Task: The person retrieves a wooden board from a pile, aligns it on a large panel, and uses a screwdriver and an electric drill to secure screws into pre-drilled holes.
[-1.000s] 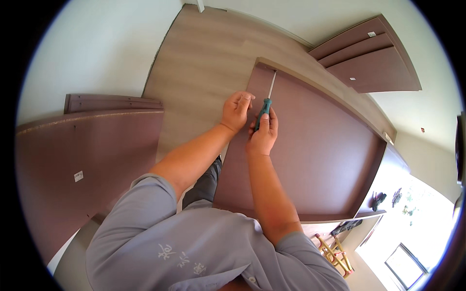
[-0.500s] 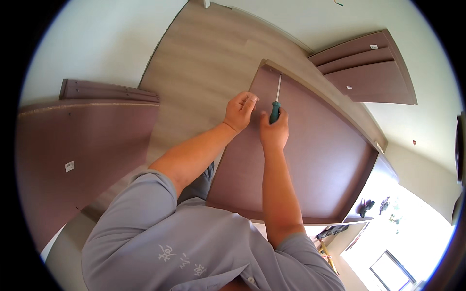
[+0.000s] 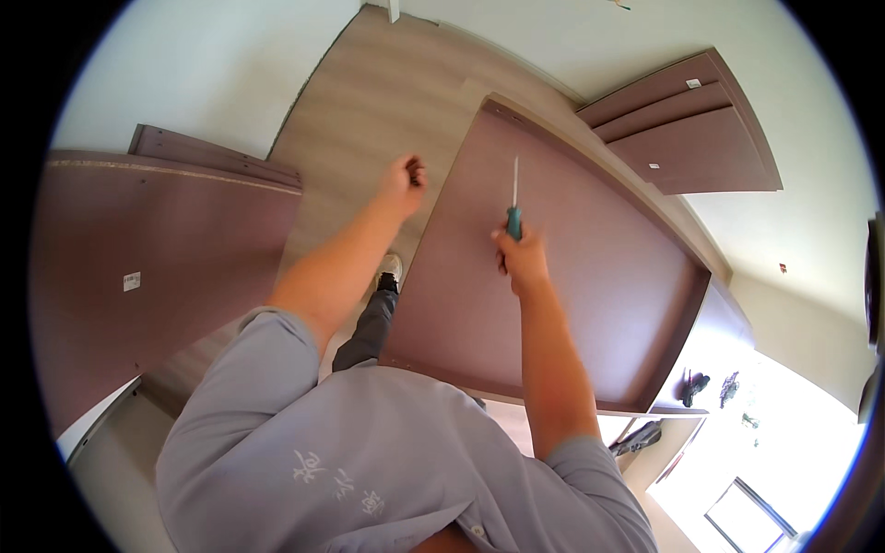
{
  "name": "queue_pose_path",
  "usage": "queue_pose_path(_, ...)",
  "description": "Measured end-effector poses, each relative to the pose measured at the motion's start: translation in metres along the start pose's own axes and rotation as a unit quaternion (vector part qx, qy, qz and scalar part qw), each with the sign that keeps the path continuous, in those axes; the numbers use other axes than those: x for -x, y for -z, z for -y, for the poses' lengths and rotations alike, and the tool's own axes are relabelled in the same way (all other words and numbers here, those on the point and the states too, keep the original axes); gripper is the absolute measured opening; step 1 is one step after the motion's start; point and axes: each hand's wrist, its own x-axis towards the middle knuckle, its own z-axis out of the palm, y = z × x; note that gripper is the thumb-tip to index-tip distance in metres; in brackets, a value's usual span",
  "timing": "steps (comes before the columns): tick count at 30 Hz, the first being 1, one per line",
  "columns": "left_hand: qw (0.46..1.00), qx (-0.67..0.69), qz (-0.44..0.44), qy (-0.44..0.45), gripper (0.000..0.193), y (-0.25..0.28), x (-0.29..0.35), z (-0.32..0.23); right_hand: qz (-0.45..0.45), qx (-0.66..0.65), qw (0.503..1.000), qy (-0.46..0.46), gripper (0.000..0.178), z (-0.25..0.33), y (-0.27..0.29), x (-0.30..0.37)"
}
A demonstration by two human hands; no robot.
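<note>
Over the brown panel [image 3: 599, 276], green-handled screwdriver [image 3: 513, 219] in right grip [image 3: 525, 260].

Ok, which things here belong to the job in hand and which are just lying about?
In use, apparently:
green-handled metal screwdriver, in the right hand
brown, rectangular, raised-edged panel

Seemingly set aside:
flat brown panels at left
overlapping brown panels at right

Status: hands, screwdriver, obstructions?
Right hand gripping screwdriver. Left hand curled, contents unclear. Blade over brown panel, short of far rim. Nothing seen blocking it.

The right hand [image 3: 523, 258] holds a green-handled screwdriver [image 3: 513, 219].
</note>
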Motion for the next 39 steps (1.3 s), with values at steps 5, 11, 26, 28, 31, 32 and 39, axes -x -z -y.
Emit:
queue_pose_path(5,0.993,-0.089,-0.082,0.0,0.014,0.044,0.082,-0.002,0.057,0.041,0.996,-0.05,0.033,-0.088,0.044,0.094)
queue_pose_path(11,0.979,-0.187,0.074,-0.01,0.017,0.015,0.219,0.05,0.082,0.254,0.959,0.097,0.043,-0.121,0.113,0.194)
queue_pose_path(26,0.92,-0.325,0.195,0.096,0.033,-0.027,0.355,0.238,0.067,0.299,0.93,0.203,0.04,-0.139,0.263,0.326)
queue_pose_path(28,0.913,-0.347,0.199,0.079,0.033,-0.028,0.361,0.241,0.065,0.306,0.926,0.212,0.039,-0.146,0.269,0.328)
queue_pose_path(31,0.906,-0.37,0.201,0.053,0.032,-0.038,0.379,0.25,0.079,0.324,0.916,0.221,0.04,-0.151,0.277,0.326)
queue_pose_path(32,0.904,-0.374,0.201,0.044,0.031,-0.041,0.383,0.252,0.087,0.339,0.912,0.214,0.042,-0.145,0.279,0.328)
queue_pose_path(39,0.914,-0.366,0.165,0.048,0.027,-0.039,0.388,0.257,0.091,0.349,0.901,0.24,0.043,-0.145,0.288,0.326)
